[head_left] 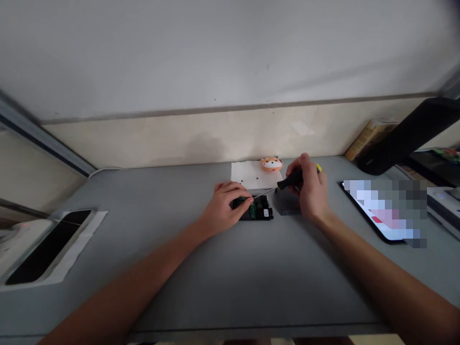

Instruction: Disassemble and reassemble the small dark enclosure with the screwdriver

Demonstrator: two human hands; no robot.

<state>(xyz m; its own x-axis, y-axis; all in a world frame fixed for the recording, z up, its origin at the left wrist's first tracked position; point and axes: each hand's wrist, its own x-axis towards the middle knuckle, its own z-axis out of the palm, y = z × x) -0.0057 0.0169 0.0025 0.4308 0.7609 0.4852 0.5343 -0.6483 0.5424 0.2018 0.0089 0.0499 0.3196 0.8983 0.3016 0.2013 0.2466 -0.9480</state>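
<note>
A small opened black device (259, 211) with a green circuit board showing lies on the grey desk (230, 268). My left hand (226, 205) is closed on the device's left end, fingers curled over it. My right hand (309, 189) grips a screwdriver (293, 178) with a black handle and yellow end cap; its thin shaft slants down left to the board beside my left fingertips. A dark flat cover piece (285, 205) lies just right of the device, under my right hand.
Behind the device lies a white paper sheet (251, 176) with tiny dark specks and an orange animal-shaped figure (271, 164). A lit tablet (381, 211) lies right, a black lamp base (406, 136) and box behind it. At left sits a black-screened device (46, 247) on white wrapping.
</note>
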